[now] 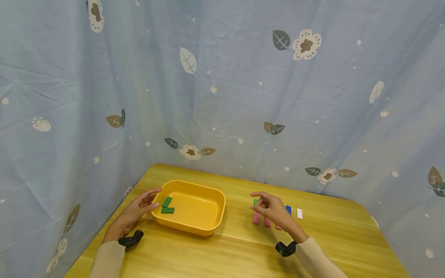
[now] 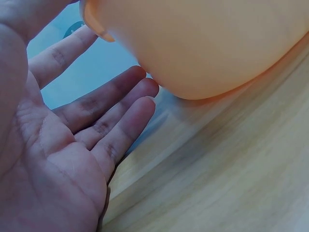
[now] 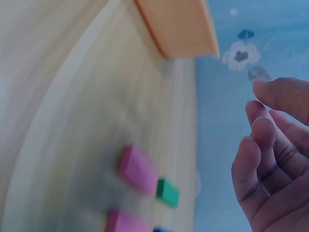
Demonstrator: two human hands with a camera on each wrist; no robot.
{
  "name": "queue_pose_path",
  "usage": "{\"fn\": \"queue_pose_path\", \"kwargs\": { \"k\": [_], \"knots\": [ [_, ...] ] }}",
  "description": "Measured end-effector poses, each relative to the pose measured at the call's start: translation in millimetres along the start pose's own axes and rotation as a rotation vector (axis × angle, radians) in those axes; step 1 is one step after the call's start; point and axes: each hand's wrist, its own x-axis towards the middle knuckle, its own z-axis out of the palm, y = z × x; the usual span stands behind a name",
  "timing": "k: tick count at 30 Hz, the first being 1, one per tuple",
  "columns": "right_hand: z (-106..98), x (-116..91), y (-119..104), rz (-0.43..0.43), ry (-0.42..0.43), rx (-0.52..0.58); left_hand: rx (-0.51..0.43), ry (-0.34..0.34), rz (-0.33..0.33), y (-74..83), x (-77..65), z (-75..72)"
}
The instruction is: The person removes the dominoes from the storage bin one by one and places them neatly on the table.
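My left hand [image 1: 133, 212] is at the left side of a yellow plastic basin [image 1: 217, 224], thumb near the rim. In the left wrist view its fingers [image 2: 128, 123] are extended against or just beside the outer wall. Two small green blocks [image 1: 167, 210] lie inside the basin at its left end. My right hand [image 1: 272, 210] hovers over a group of small blocks, its fingers loosely bent and nothing visible between them. Below it lie pink blocks [image 1: 256, 218], a green block [image 1: 255, 201] and a blue block [image 1: 288, 209], partly hidden by the hand.
A white block [image 1: 299, 213] lies at the right end of the group. All of this stands on a yellow wood-grain table [image 1: 215, 255]. Blue patterned curtains [image 1: 236, 96] hang close behind the table and along its sides. Each wrist wears a black device [image 1: 286, 249].
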Motion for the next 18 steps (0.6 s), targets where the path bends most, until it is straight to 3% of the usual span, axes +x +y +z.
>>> {"fn": "queue_pose_path", "kwargs": {
  "k": [18],
  "knots": [
    [54.1, 56.5, -49.6, -0.165, -0.074, 0.032, 0.001, 0.014, -0.015, -1.6, 1.4, 0.4]
  ]
}}
